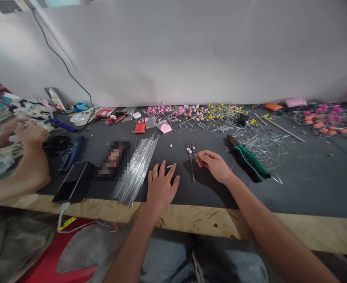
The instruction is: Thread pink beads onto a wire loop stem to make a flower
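Wire piece (191,158) lies on the desk (314,173) btwn the two hands, nearer the front edge than the back, its length running front to back. L hand (160,184) is palm-down nr the front edge, fingers spread apart; a thin pink strip (169,166) sits by its forefinger tip. R hand (213,163) is just to the right of the wire piece, thumb & forefinger tips close tog., the rest curled; can't tell if anything's pinched there.

Risks, as I judge it: a tiny pink ball (171,146) lies loose toward the back edge from the L hand, so a careless brush could send it rolling (small, round, nothing next to it). Wire piece looks light, so a knock from the R hand might shift or bend it; rough handling could strip its pink lumps if poorly stuck. Pliers (254,160) lie to the right, so an arm swung wide might catch the handles & scatter the loose wires (261,143). Wire bundle (139,167) reaches abt to the front edge; an elbow bump could tip some off.

Looks: thin, silvery, straight stem, slim loops at the back-edge end w/ pale-pink lumps below, knobby bit at the front end (too small to make out).
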Demonstrator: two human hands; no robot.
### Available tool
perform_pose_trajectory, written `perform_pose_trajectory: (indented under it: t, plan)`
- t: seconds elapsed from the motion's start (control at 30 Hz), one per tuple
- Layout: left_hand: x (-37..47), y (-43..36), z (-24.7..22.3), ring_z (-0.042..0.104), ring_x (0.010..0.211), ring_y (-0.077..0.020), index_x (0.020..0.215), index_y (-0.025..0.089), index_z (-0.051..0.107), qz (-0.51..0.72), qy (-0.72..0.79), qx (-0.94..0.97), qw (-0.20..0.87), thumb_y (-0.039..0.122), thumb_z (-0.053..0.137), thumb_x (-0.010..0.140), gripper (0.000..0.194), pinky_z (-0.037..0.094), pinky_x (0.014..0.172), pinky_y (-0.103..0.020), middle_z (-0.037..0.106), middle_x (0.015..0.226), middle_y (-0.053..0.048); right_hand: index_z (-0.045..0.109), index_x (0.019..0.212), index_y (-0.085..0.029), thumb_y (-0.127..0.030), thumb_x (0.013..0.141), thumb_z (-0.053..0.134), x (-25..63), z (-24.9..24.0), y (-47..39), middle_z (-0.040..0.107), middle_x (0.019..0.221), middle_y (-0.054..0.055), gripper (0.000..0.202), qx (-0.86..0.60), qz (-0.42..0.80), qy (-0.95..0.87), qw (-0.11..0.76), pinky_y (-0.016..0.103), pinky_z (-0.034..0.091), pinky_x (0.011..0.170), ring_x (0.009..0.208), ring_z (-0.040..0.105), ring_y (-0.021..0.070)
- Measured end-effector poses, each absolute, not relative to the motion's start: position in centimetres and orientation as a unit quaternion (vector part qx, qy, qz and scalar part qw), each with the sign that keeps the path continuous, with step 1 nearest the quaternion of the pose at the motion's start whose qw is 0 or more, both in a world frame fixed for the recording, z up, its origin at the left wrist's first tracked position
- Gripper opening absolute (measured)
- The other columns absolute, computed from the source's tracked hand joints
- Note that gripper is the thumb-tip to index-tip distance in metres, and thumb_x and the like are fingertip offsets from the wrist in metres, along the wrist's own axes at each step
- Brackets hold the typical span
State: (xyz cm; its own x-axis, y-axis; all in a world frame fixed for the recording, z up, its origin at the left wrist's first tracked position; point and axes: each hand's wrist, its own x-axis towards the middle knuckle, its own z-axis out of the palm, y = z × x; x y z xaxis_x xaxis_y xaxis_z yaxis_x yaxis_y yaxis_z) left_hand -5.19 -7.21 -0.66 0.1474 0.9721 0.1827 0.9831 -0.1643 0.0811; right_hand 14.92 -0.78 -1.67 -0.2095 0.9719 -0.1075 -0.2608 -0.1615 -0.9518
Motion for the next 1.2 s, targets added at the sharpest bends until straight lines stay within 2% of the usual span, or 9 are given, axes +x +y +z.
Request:
perform_pose_trajectory:
  t: [0.13,0.5,0.63,0.8,1.2]
  plan:
    - [-5.7,-7.1,-0.5,0.036,0.122,-0.0307,0.127,0.029,0.045,-0.089,-0.638,-0.765,0.018,0.044,0.034,0.087,0.044,0.031,0.098,-0.05,0.042,0.135,-0.008,0.065,0.079,-0.018,-0.037,0.074,0.062,14.9,-1.6,-0.8,0.059,0.07,0.001,0.02,-0.404,0.649,-0.431,0.479,0.026,0.039,0.061,0.062,0.05,0.0103]
    - [-7.1,-8.6,-1.0,0.033,0.125,-0.0286,0.131,0.02,0.038,-0.125,-0.659,-0.741,-0.002,0.044,0.037,0.086,0.051,0.033,0.099,-0.046,0.042,0.134,-0.011,0.065,0.077,-0.018,-0.039,0.072,0.064,14.9,-1.7,-0.7,0.06,0.069,0.001,0.022,-0.405,0.651,-0.426,0.482,0.026,0.039,0.061,0.061,0.05,0.0097]
    - [-6.7,-8.1,-0.7,0.034,0.125,-0.0288,0.133,0.024,0.036,-0.113,-0.657,-0.746,0.007,0.044,0.036,0.087,0.05,0.032,0.099,-0.047,0.041,0.135,-0.01,0.065,0.077,-0.018,-0.039,0.072,0.064,15.0,-1.8,-0.7,0.06,0.069,0.001,0.021,-0.403,0.653,-0.424,0.481,0.026,0.04,0.062,0.062,0.051,0.0097]
    - [-6.4,-7.7,-0.7,0.035,0.124,-0.0305,0.129,0.027,0.043,-0.093,-0.655,-0.749,0.034,0.046,0.035,0.087,0.046,0.031,0.096,-0.05,0.041,0.135,-0.01,0.065,0.078,-0.018,-0.038,0.072,0.063,15.0,-2.0,-0.6,0.06,0.07,0.001,0.02,-0.397,0.65,-0.43,0.486,0.026,0.039,0.061,0.062,0.051,0.0099]
    - [-7.1,-8.3,-1.2,0.036,0.122,-0.0314,0.123,0.022,0.05,-0.121,-0.67,-0.731,0.045,0.044,0.041,0.085,0.045,0.029,0.097,-0.05,0.044,0.133,-0.012,0.064,0.077,-0.018,-0.036,0.075,0.062,15.0,-1.8,-0.7,0.06,0.07,0.001,0.019,-0.399,0.65,-0.435,0.48,0.026,0.039,0.062,0.062,0.05,0.0093]
